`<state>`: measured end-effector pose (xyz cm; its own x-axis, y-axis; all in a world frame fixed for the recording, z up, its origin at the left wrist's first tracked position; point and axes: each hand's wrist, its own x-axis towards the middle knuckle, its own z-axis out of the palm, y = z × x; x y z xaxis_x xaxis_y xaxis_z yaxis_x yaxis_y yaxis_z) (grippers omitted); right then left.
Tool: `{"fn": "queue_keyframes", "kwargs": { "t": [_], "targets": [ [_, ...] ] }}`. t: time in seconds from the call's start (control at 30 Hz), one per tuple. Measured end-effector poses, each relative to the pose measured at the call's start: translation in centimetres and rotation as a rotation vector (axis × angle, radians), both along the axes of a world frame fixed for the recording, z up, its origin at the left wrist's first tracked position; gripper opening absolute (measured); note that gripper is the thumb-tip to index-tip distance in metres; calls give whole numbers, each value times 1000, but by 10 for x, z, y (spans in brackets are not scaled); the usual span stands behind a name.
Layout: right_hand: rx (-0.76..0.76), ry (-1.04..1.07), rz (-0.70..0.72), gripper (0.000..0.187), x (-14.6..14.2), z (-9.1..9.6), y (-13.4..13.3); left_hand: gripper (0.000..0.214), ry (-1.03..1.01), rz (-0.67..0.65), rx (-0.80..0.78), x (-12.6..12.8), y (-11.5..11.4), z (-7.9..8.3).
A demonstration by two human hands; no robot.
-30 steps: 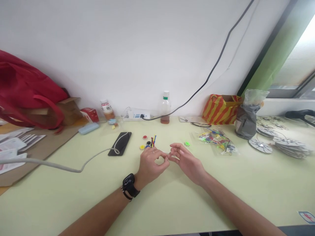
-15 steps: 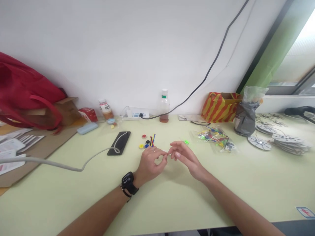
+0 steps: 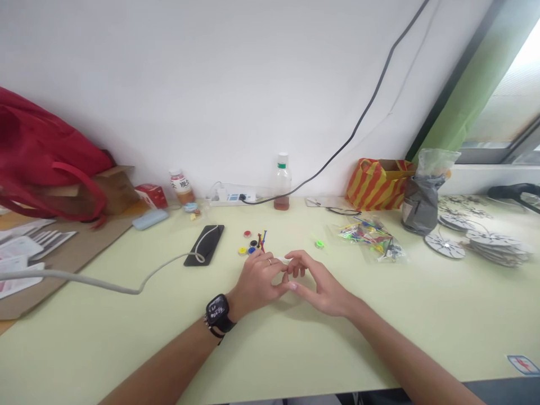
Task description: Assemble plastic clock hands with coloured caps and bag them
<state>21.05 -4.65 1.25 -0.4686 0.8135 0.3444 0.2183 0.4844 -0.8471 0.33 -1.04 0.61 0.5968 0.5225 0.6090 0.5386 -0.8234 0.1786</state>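
Observation:
My left hand (image 3: 260,280) is closed, its fingertips and thumb drawn together around a small white piece (image 3: 283,260) that is mostly hidden. From the other side my right hand (image 3: 318,286) meets it, fingers curled against the same piece and thumb tip beside the left thumb. Just beyond the left hand lie small round pieces: a red one (image 3: 247,233), a black one (image 3: 253,243), a yellow one (image 3: 242,251) and a blue one (image 3: 252,251). Thin coloured sticks (image 3: 262,242) lie beside them. Past my right hand is a bright green round piece (image 3: 319,244).
A black phone (image 3: 205,246) with a pale cable across it lies left. A clear bag of coloured parts (image 3: 371,239) is at right. Along the wall stand a bottle (image 3: 282,183), a power strip (image 3: 236,195) and a striped bag (image 3: 377,184). Stacked discs (image 3: 495,244) sit far right.
My right hand has moved slightly down and left, its thumb closing in on the left thumb. A white piece now shows between the fingers. The things on the table stay put.

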Motion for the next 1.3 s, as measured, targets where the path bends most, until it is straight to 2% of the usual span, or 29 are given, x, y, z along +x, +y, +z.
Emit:
{"fn": "queue_keyframes", "kwargs": {
  "t": [0.17, 0.4, 0.5, 0.67, 0.73, 0.83, 0.93, 1.0, 1.1, 1.3],
  "targets": [
    [-152, 216, 29, 37, -2, -1, 3, 9, -69, 79, -28, 1, 0, -1],
    [-417, 591, 71, 33, -6, -15, 15, 15, -215, 153, -143, 1, 0, -4],
    [-549, 735, 114, 29, -7, -15, 16, 14, -313, 180, -233, 1, 1, -5],
    [-775, 894, 187, 39, -5, -5, 15, 14, -465, 101, -461, 1, 5, -6],
    [-831, 937, 186, 44, -4, -4, 15, 14, -472, 86, -500, -1, 9, -5],
    [-819, 954, 105, 37, -1, -5, 18, 14, -445, 139, -460, -10, 22, -4],
    [-729, 913, -6, 26, 1, -6, 21, 17, -436, 302, -379, -27, 41, -4],
    [-670, 883, -66, 35, 2, -7, 22, 26, -360, 398, -303, -39, 54, -7],
    [-631, 861, -104, 47, 3, -7, 23, 36, -179, 473, -237, -53, 67, -17],
    [-609, 820, -51, 49, 3, -4, 20, 43, 1, 551, -312, -60, 75, -38]
  ]
}}
